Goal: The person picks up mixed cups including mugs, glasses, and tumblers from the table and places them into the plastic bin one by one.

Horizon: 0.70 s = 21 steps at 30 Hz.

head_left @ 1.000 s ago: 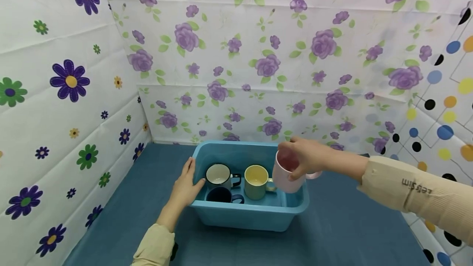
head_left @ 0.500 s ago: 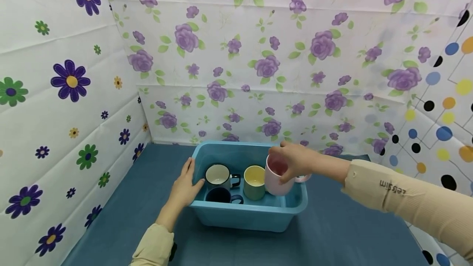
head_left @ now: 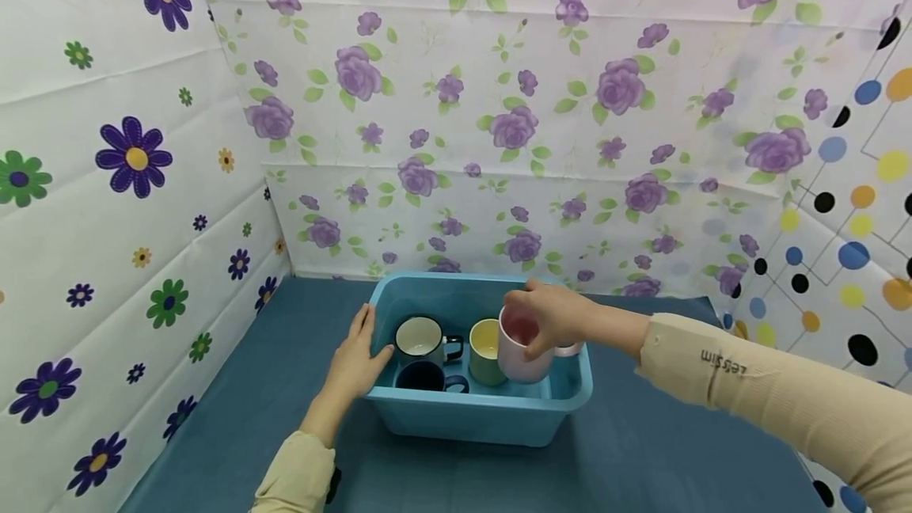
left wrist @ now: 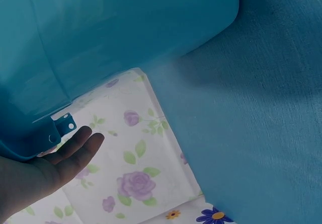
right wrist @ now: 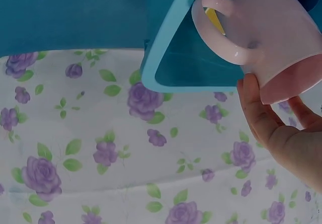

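My right hand (head_left: 552, 315) pinches the wall of a pink mug (head_left: 523, 362) at its mouth. The mug is inside the right part of a blue plastic basin (head_left: 470, 418), close against a yellow-green mug (head_left: 488, 362); whether it touches the bottom is hidden. Its handle (right wrist: 216, 38) faces right in the head view. A white mug with a black handle (head_left: 420, 339) and a dark blue mug (head_left: 422, 377) stand in the left part. On the basin's left rim rests my left hand (head_left: 356, 359), thumb over the edge, fingers (left wrist: 80, 158) nearly straight in the left wrist view.
The basin stands on a blue cloth-covered table (head_left: 242, 418). Behind it rises a wall sheet with purple roses (head_left: 513, 129). Another flowered sheet (head_left: 135, 157) closes the left side, and a dotted sheet (head_left: 855, 260) the right.
My right hand has carried the pink mug left and slightly down within the basin, and it now partly covers the yellow-green mug. The left hand has stayed on the rim.
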{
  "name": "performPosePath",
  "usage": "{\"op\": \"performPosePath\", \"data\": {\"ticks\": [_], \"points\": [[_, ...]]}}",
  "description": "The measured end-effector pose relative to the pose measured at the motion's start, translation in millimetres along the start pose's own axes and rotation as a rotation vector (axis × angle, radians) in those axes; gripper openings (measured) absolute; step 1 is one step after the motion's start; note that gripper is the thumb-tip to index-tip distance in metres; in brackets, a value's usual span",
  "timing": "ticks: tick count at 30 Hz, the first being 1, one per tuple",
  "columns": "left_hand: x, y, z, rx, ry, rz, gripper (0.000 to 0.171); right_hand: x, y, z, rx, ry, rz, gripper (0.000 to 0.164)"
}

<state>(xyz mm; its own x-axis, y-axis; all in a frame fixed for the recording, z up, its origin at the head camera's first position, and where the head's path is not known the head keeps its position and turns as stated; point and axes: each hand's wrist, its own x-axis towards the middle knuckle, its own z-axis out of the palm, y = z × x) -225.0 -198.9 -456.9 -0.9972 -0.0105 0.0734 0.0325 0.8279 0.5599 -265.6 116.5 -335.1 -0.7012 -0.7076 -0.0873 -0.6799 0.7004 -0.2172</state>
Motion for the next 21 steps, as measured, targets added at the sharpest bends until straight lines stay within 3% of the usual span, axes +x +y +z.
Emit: {"op": "performPosePath", "data": {"ticks": [21], "points": [[-0.7,0.1,0.0,-0.004,0.02,0.003,0.074,5.9,-7.5,36.1,0.029,0.025,0.04,0.069]]}}
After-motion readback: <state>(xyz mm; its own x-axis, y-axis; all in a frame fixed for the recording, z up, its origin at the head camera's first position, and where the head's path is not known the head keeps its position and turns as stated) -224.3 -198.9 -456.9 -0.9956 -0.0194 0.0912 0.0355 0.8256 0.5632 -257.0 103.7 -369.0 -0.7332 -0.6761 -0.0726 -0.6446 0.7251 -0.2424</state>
